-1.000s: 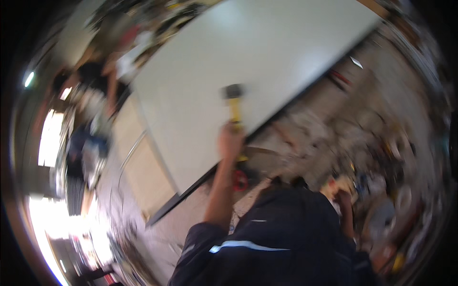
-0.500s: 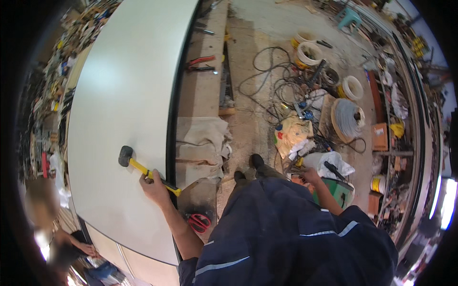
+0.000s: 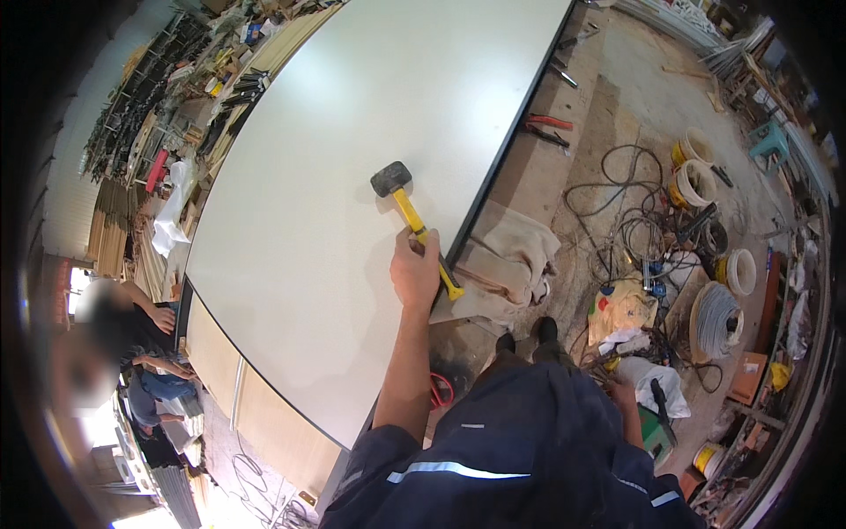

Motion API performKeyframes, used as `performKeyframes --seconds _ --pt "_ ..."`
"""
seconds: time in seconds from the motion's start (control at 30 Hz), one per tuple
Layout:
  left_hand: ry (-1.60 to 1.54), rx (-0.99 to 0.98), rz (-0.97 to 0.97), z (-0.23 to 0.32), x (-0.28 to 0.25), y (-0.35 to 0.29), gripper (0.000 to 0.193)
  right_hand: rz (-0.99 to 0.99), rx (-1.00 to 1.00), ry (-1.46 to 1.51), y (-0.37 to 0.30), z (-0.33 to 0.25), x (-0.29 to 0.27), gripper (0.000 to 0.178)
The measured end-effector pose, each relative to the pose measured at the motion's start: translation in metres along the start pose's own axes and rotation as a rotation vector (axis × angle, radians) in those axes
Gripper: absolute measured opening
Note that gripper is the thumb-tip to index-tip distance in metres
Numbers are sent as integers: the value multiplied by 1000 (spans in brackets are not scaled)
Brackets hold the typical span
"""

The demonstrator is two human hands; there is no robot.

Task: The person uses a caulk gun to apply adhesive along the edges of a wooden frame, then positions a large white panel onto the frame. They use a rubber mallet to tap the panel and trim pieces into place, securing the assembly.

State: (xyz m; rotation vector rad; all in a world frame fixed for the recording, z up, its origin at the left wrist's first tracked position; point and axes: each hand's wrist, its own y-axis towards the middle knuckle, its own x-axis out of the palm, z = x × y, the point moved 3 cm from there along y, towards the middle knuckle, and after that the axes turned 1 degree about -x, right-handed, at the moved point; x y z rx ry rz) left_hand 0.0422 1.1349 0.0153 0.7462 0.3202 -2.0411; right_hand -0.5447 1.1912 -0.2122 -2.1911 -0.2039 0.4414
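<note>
My left hand [image 3: 416, 269] is shut on the yellow handle of a black-headed rubber mallet [image 3: 392, 179]. The mallet's head rests on or just above a large white panel [image 3: 335, 159] with a dark edge, close to its right edge. My left forearm reaches up from my dark blue sleeve. My right hand [image 3: 621, 394] hangs low beside my hip, near a green object on the floor; its fingers are too small to make out.
Another person [image 3: 132, 331] leans on the panel's left corner. Beige sacks [image 3: 515, 251], tangled cables [image 3: 626, 216], wire spools [image 3: 716, 310], buckets [image 3: 696, 181] and red-handled pliers [image 3: 548, 123] litter the floor to the right. Wooden boards [image 3: 264, 414] lie below the panel.
The view has swung round and steadied over the panel. My left hand has kept hold of the mallet, whose head now sits nearer the panel's right edge.
</note>
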Motion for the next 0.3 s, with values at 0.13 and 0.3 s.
performKeyframes --seconds 0.13,0.3 --pt "-158 -9 -14 -18 -2 -2 44 -38 37 -56 3 -11 -10 26" --pt "-144 39 -35 -18 5 2 40 -16 -54 51 4 -35 -11 25"
